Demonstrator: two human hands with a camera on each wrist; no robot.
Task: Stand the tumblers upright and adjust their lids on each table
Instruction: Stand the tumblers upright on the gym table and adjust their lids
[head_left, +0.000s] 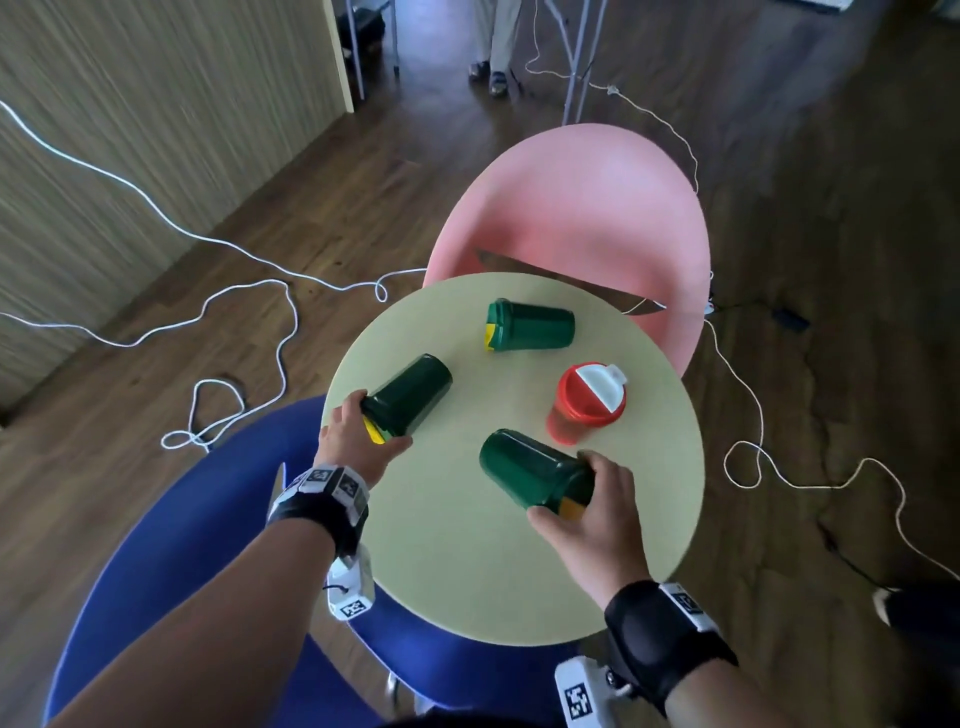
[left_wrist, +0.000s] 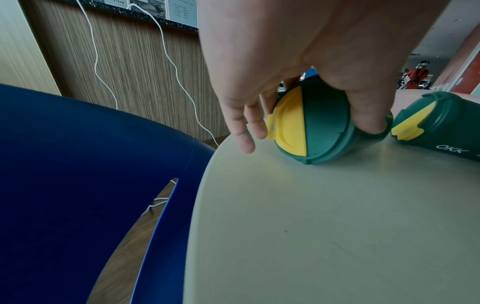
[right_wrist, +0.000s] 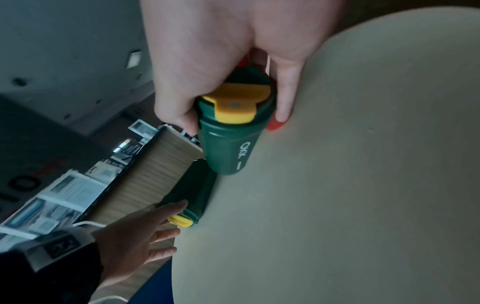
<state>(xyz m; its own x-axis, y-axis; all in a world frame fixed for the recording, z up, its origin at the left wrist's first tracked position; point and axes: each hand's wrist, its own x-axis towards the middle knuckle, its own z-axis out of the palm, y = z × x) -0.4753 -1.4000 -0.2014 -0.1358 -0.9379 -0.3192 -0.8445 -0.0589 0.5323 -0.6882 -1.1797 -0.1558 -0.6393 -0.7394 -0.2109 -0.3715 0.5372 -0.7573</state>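
A red tumbler (head_left: 587, 408) with a white flip lid stands upright on the right of the round table (head_left: 467, 561), just beside the right hand (head_left: 597, 512). A third green tumbler (head_left: 530, 326) lies on its side at the far edge, lid to the left. A pink chair (head_left: 582, 208) stands beyond the table, a blue chair (head_left: 171, 545) near it, and white cables (head_left: 234, 291) trail over the dark wood floor.

The left hand (head_left: 358, 436) grips the lid end of the left green tumbler (head_left: 408, 397), thumb and fingers (left_wrist: 242, 131) curled round it; it lies with its base pointing far-right. The right hand's fingers clasp the lid end of the near green tumbler (head_left: 535, 470), tilted, base pointing far-left.
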